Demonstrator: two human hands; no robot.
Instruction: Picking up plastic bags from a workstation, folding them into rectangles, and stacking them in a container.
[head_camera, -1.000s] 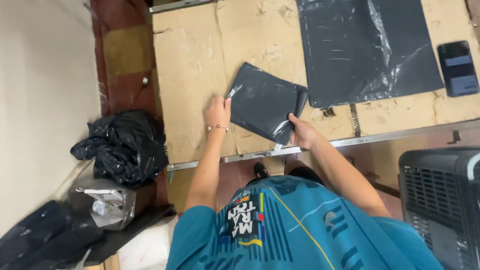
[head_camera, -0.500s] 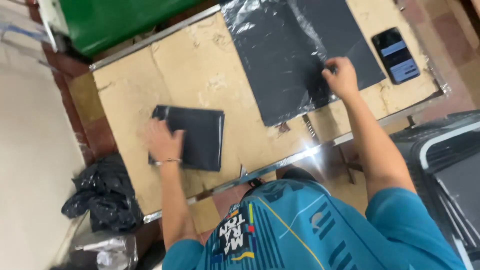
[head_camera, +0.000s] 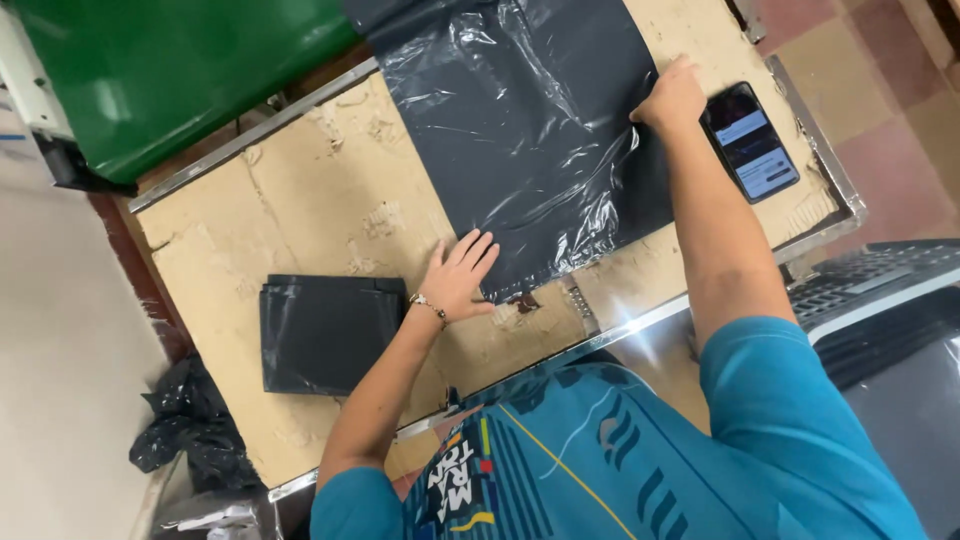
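Observation:
A stack of flat dark grey plastic mailer bags (head_camera: 530, 120) lies spread on the worn cardboard-covered table (head_camera: 330, 200). My left hand (head_camera: 458, 278) rests flat with fingers apart on the near left corner of the stack. My right hand (head_camera: 672, 98) is closed on the right edge of the top bag. A folded, packed dark grey bag (head_camera: 330, 332) lies alone to the left, apart from both hands.
A black phone (head_camera: 750, 142) with a lit screen lies by the table's right edge, just right of my right hand. A green bin (head_camera: 170, 70) stands beyond the table. A crumpled black bag (head_camera: 190, 440) lies on the floor at left. A dark crate (head_camera: 880, 300) sits at right.
My left hand has left the folded bag and moved right onto the corner of the flat stack. My right hand stays gripping the stack's right edge. The view has shifted right.

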